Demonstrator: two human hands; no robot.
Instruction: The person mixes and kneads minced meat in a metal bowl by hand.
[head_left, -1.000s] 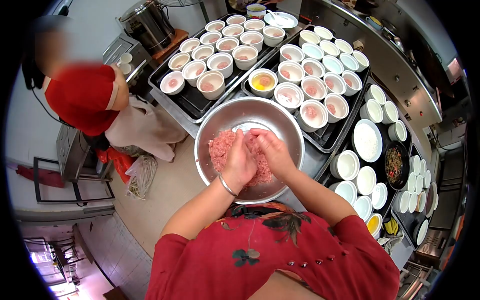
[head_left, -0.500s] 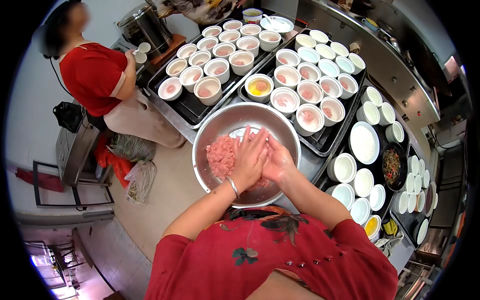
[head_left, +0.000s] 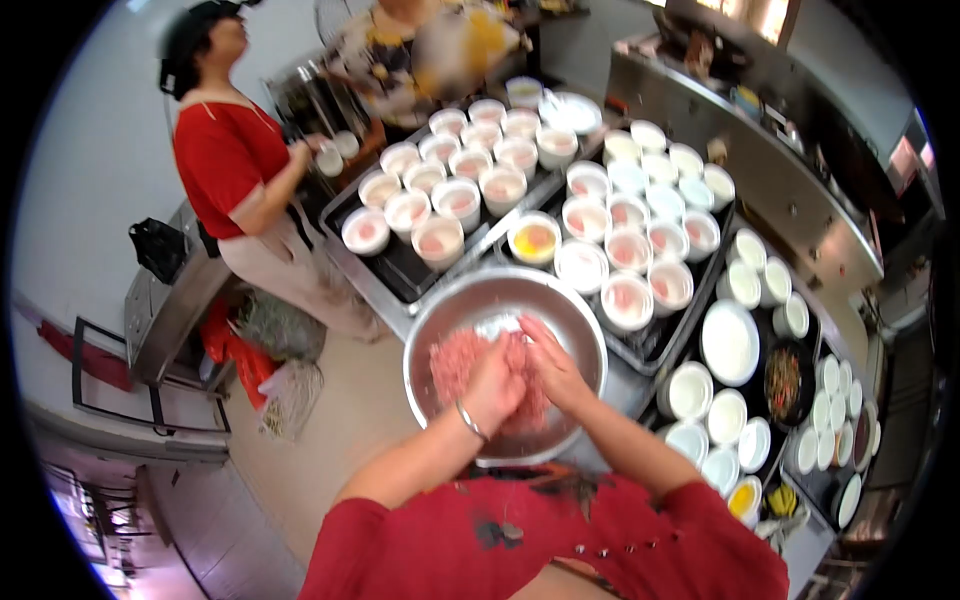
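Observation:
A wide steel bowl [head_left: 420, 322] stands in front of me with pink minced meat [head_left: 453, 365] heaped in its left part. Both of my hands are inside it. My left hand [head_left: 496, 382], with a bangle at the wrist, curls its fingers around some of the mince. Facing it, my right hand [head_left: 555, 368] has its fingers stretched out and leans against the mince from the right. Some meat shows between the two palms. Motion blur hides the exact fingertip contact.
Black trays [head_left: 352, 255] behind the bowl hold rows of white ramekins, many with mince; one ramekin [head_left: 533, 240] contains egg yolk. More ramekins, a white bowl [head_left: 729, 343] and a dark pan of chopped food [head_left: 788, 382] stand right. A person in red [head_left: 235, 165] holds cups at left.
My hands were pressed palm to palm above the bowl; now they are parted around mince. The view has tilted up, so the scene sits lower and a patterned garment shows more.

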